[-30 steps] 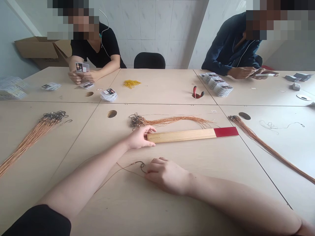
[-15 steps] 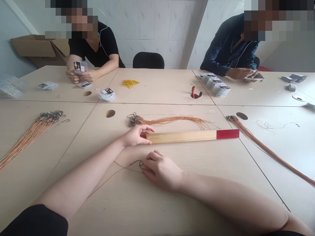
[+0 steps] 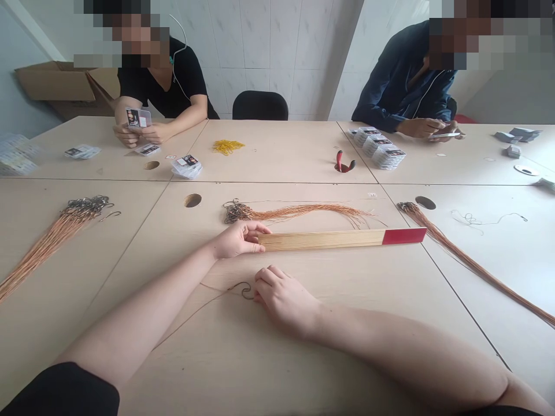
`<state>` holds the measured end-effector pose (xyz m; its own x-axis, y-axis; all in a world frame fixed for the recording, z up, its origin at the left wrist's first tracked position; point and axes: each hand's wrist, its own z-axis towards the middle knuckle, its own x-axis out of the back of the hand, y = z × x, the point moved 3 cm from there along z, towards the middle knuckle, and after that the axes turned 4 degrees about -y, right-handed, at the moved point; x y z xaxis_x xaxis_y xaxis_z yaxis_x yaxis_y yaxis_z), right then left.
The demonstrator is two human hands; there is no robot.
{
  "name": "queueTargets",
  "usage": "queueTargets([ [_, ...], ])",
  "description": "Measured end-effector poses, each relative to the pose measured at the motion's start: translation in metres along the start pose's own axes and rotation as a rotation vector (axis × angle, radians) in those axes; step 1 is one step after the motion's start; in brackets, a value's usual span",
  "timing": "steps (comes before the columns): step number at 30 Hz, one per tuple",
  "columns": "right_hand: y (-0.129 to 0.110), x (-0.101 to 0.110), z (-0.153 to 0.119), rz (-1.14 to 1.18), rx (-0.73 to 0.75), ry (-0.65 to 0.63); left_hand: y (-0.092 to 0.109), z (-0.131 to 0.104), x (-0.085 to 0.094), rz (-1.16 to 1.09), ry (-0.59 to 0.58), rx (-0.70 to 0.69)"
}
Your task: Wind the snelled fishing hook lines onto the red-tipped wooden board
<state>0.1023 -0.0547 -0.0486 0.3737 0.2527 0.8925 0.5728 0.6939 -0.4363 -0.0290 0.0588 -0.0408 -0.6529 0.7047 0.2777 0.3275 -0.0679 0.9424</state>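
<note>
My left hand [image 3: 236, 240] grips the left end of a long, flat wooden strip [image 3: 321, 240] with a red right end, thumb in front and fingers behind. Below the strip, my right hand [image 3: 281, 297] is closed, its fingers curled at the eye of a dark fish hook [image 3: 246, 289]; the fingertips are partly hidden. A thin copper-coloured line [image 3: 186, 320] runs from the hook toward my left forearm. Behind the strip lies a bundle of hooks [image 3: 236, 212] with copper-coloured lines [image 3: 312, 211] stretched to the right.
More hook bundles lie at left [image 3: 87, 208] and right [image 3: 455, 248]. Across the table are yellow pieces [image 3: 228, 147], red-handled pliers [image 3: 339, 160] in a hole, and stacked packs [image 3: 381, 147]. Two people sit opposite, one holding a pack [image 3: 137, 118], the other a flat object.
My right hand has shifted slightly to the right, and its fingers are drawn in closer. The strip's red end reaches a little further right. My left hand has barely moved.
</note>
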Motion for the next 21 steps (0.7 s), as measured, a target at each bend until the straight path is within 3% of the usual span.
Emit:
queueTargets([
  [6, -0.002, 0.011, 0.000, 0.541, -0.091, 0.067, 0.001, -0.001, -0.001, 0.049, -0.029, -0.016],
  [10, -0.010, 0.022, -0.001, 1.054, 0.014, -0.014, -0.003, 0.000, -0.001, 0.021, -0.059, 0.009],
  [13, -0.012, 0.024, -0.002, 1.314, 0.047, -0.048, -0.005, 0.001, -0.001, -0.022, -0.074, 0.025],
  [16, -0.010, 0.023, -0.003, 1.458, 0.069, 0.007, -0.004, 0.001, -0.001, -0.011, -0.074, 0.036],
  [21, 0.003, 0.038, -0.003, 1.468, 0.009, 0.151, -0.001, 0.001, 0.000, 0.057, -0.041, 0.028],
])
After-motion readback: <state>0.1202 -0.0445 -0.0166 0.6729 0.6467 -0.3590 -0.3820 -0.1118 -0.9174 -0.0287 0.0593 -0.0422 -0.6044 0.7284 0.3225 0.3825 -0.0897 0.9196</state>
